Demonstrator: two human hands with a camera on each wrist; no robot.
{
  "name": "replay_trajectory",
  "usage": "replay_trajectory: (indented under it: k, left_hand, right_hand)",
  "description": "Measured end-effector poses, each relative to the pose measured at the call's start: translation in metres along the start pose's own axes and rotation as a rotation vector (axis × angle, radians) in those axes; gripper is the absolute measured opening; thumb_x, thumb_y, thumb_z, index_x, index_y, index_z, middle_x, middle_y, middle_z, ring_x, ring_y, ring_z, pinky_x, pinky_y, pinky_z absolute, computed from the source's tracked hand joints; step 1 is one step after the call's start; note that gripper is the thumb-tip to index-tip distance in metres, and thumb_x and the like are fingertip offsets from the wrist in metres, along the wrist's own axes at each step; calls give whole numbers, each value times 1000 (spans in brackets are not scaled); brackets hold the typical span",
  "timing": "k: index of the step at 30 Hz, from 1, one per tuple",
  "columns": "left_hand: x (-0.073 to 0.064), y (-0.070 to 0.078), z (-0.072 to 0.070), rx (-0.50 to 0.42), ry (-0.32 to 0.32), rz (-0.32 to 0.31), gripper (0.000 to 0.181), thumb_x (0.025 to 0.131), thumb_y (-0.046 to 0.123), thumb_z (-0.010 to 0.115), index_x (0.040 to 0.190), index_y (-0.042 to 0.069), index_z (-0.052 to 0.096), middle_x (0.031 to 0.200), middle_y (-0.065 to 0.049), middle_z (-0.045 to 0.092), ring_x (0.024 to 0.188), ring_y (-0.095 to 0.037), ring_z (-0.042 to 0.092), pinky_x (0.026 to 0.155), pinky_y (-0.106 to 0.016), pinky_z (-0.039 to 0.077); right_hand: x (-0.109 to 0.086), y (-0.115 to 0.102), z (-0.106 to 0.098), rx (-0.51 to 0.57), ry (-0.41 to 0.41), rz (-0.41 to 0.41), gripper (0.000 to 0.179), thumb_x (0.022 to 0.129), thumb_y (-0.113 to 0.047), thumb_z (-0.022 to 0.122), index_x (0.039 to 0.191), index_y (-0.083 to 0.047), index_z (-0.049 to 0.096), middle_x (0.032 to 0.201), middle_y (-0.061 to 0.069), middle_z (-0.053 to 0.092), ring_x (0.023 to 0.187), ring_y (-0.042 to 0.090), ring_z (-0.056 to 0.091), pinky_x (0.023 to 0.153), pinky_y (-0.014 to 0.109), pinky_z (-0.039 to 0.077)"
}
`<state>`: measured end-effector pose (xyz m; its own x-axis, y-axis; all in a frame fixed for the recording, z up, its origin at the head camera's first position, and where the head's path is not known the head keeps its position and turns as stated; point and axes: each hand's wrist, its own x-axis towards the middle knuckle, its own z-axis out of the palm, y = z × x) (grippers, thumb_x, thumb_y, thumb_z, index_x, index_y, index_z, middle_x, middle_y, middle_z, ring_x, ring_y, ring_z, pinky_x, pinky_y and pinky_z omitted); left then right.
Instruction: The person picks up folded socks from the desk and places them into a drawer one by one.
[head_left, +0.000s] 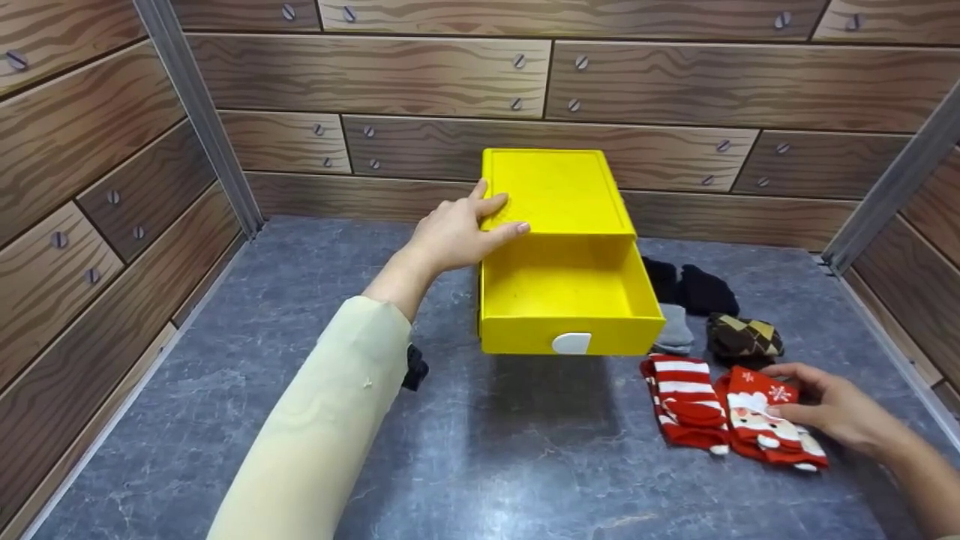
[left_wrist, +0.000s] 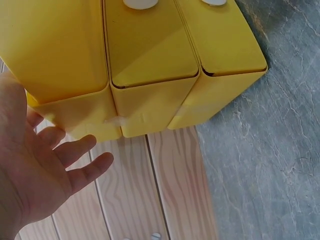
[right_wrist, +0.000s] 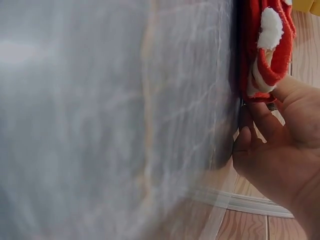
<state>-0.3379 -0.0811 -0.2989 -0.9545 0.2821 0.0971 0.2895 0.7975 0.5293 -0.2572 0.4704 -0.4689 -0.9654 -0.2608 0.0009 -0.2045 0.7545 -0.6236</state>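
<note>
A yellow drawer unit (head_left: 555, 187) stands near the back wall with its top drawer (head_left: 570, 334) pulled out. My left hand (head_left: 457, 232) rests on the unit's left top edge, thumb near the front and fingers extended; the left wrist view shows the left hand (left_wrist: 45, 160) beside the unit. At the right, my right hand (head_left: 847, 412) pinches a folded red Santa sock pair (head_left: 765, 420), thumb on top. In the right wrist view, the fingers of the right hand (right_wrist: 280, 140) reach under the red socks (right_wrist: 270, 55). Left of them lies a red-and-white striped sock pair (head_left: 686, 405).
Behind the red socks lie argyle socks (head_left: 742, 337), grey socks (head_left: 673, 330) and black socks (head_left: 705, 290). A small black item (head_left: 415, 367) is partly hidden by my left sleeve (head_left: 322, 420). Wood-patterned walls (head_left: 375, 75) border the grey tabletop (head_left: 300, 262).
</note>
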Motion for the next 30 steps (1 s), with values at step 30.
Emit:
replay_trajectory:
  k: [30]
  left_hand:
    - [1, 0, 2, -33, 1, -12, 86, 97, 77, 55, 166, 30, 37, 178, 0, 14, 158, -30, 29, 124, -49, 33]
  right_hand:
    - [-16, -42, -17, 281, 134, 78, 46, 97, -3, 77, 133, -6, 49, 112, -6, 71, 93, 5, 69, 74, 32, 62]
